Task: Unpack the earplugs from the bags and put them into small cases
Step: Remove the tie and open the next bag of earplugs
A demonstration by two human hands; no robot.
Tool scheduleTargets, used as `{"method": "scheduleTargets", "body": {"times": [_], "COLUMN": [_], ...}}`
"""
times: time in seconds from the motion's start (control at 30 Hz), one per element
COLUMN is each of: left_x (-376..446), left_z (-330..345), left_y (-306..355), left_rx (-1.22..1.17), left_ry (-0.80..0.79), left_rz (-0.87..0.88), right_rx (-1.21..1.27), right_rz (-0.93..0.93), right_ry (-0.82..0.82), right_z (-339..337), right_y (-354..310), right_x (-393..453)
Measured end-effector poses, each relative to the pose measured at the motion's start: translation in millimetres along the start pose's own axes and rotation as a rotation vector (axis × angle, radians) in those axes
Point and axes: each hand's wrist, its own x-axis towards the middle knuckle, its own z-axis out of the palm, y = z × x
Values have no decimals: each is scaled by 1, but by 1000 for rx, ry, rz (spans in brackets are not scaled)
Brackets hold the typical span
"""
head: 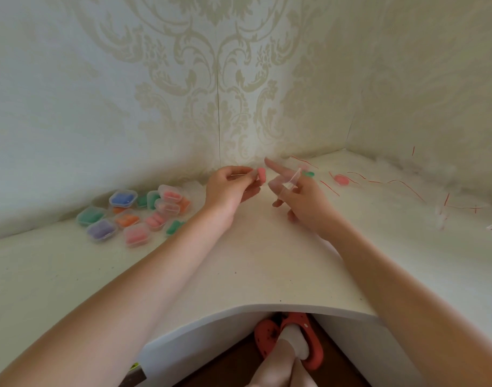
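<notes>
The left hand [230, 188] is pinching a pink earplug [261, 176] at its fingertips, over the white desk [253, 263] near the back edge. The right hand [300, 196] is gripping a small clear bag [292, 180], forefinger sticking out. Filled clear cases [133, 216] are sitting clustered toward the desk's left back edge, and red-striped empty bags [392, 185] are lying scattered on the right.
</notes>
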Motion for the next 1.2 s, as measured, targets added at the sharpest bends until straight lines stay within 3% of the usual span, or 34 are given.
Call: {"method": "scheduleTargets", "body": {"times": [0.1, 0.23, 0.67, 1.03, 1.2], "left_x": [3, 0, 2, -1, -3], "left_z": [-3, 2, 3, 7, 6], "left_y": [0, -3, -8, -4, -2], "left_rx": [-41, 87, 363, -24, 55], "left_ry": [-60, -146, 67, 72, 8], "left_rz": [-34, 36, 237, -18, 22], "right_rx": [-25, -40, -20, -160, -264], "right_rz": [7, 31, 66, -107, -166], "right_ry": [-21, 0, 143, 135, 87], "right_z": [1, 3, 2, 2, -1], "right_y": [0, -1, -1, 3, 7], "right_x": [0, 2, 5, 5, 4]}}
